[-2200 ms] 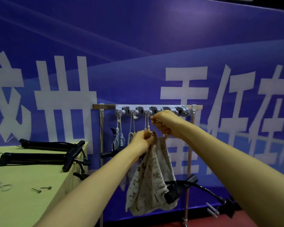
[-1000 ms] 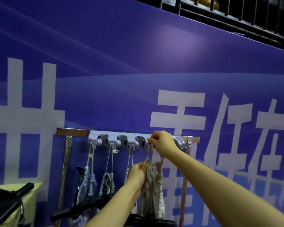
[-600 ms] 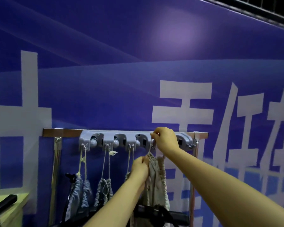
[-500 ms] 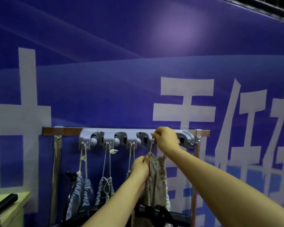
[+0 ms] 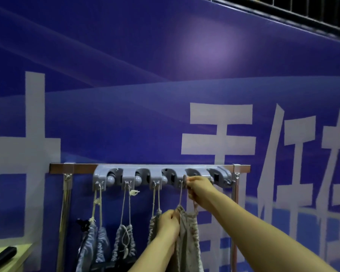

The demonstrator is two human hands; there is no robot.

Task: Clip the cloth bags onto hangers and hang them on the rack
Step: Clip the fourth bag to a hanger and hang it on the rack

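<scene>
Four cloth bags are at your rack (image 5: pixel 75 168): three hang on strings from the first three hooks of the one five-slot hook strip (image 5: pixel 155 178), and the fourth bag (image 5: pixel 188 232) is at six o'clock. Your left hand (image 5: pixel 170 222) grips its gathered neck, covering part of the third bag (image 5: pixel 153 225). Your right hand (image 5: pixel 199 190) pinches its drawstring (image 5: pixel 180 195) at the fourth hook, and one black object (image 5: pixel 1 256) lies on the table (image 5: pixel 18 252) at eight o'clock.

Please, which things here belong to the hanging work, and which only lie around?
In use: cloth bag, gripped by the left hand; its drawstring, pinched by the right hand; grey hook rack; three hung bags.
Lying about: black object on the yellow table; blue banner.
</scene>
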